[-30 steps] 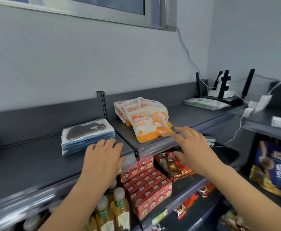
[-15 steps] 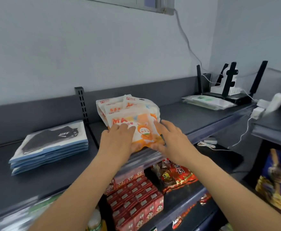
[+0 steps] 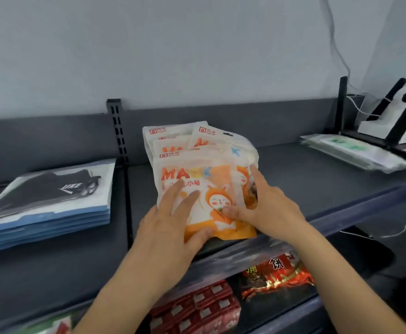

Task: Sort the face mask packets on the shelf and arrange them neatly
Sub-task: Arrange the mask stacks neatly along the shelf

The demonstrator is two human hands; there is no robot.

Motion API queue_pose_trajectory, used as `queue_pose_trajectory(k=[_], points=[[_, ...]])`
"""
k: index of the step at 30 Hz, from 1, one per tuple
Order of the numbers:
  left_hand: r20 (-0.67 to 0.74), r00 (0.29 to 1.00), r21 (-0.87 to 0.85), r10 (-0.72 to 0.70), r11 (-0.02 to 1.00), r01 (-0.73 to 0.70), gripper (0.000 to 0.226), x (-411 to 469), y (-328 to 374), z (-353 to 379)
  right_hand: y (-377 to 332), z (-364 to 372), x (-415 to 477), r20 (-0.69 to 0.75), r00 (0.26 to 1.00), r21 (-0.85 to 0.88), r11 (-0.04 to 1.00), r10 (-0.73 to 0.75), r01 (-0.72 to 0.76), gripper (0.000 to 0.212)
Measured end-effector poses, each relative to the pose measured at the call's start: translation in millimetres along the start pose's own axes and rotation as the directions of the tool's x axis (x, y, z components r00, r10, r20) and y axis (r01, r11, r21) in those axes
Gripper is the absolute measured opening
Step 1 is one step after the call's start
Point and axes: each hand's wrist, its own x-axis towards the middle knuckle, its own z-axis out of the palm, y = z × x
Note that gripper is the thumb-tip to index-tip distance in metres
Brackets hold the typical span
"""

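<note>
A white router (image 3: pixel 380 127) with black antennas stands far right, a thin cable (image 3: pixel 336 44) running up the pale wall (image 3: pixel 173 56) behind it. Low down, a red snack bag (image 3: pixel 279 273) lies just right of small red cartons (image 3: pixel 197 307).

Dark grey shelf (image 3: pixel 293 179) runs the full width, split by a slotted upright (image 3: pixel 117 131) at the back. On the left lies a squared stack of blue-edged packets (image 3: pixel 45 208), and just right of the upright is a loose, fanned heap of orange-and-white mask packets (image 3: pixel 197 150) near the front edge. Far right, clear packets with green print (image 3: pixel 356 153) lie flat beside a white device (image 3: pixel 375 126) with black antennas.
</note>
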Motion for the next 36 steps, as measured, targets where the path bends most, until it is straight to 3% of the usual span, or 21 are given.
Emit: queue_pose_trajectory(k=[6,9,12,16,19,22,25,31,36], points=[[0.012,0.999,-0.045,-0.045,0.998,0.045,0.076,-3,3,-3,-4,1,-1,-0.033,0.999,0.0,1.0,-0.021,0.021,0.113],[0.01,0.993,-0.11,-0.115,0.987,0.116,0.07,-5,5,-3,-4,2,-4,-0.107,0.994,0.098,0.994,-0.031,0.042,0.12],[-0.05,0.973,-0.298,-0.224,0.934,0.2,0.07,-4,11,-7,-3,3,-10,-0.229,0.972,0.243,0.963,-0.058,0.115,0.122],[-0.066,0.941,-0.473,-0.333,0.84,0.264,0.089,8,21,-20,4,-3,-11,-0.284,0.958,0.493,0.849,-0.048,0.189,0.125],[-0.125,0.932,-0.491,-0.341,0.838,0.24,0.076,16,36,-21,14,-10,-10,-0.275,0.96,0.685,0.69,-0.051,0.233,0.121],[-0.219,0.924,-0.491,-0.312,0.854,0.172,0.064,20,61,-14,20,-16,-12,-0.235,0.959,0.722,0.632,-0.159,0.282,0.101],[-0.297,0.9,-0.543,-0.318,0.832,0.115,0.062,23,78,-4,28,-23,-9,-0.23,0.935,0.675,0.649,-0.269,0.352,0.06],[-0.317,0.862,-0.687,-0.395,0.723,0.079,0.078,24,91,23,51,-36,5,-0.229,0.915,0.637,0.66,-0.333,0.399,0.025],[-0.311,0.868,-0.715,-0.387,0.697,0.054,0.083,29,95,26,61,-37,12,-0.18,0.93,0.722,0.599,-0.322,0.347,0.013]])
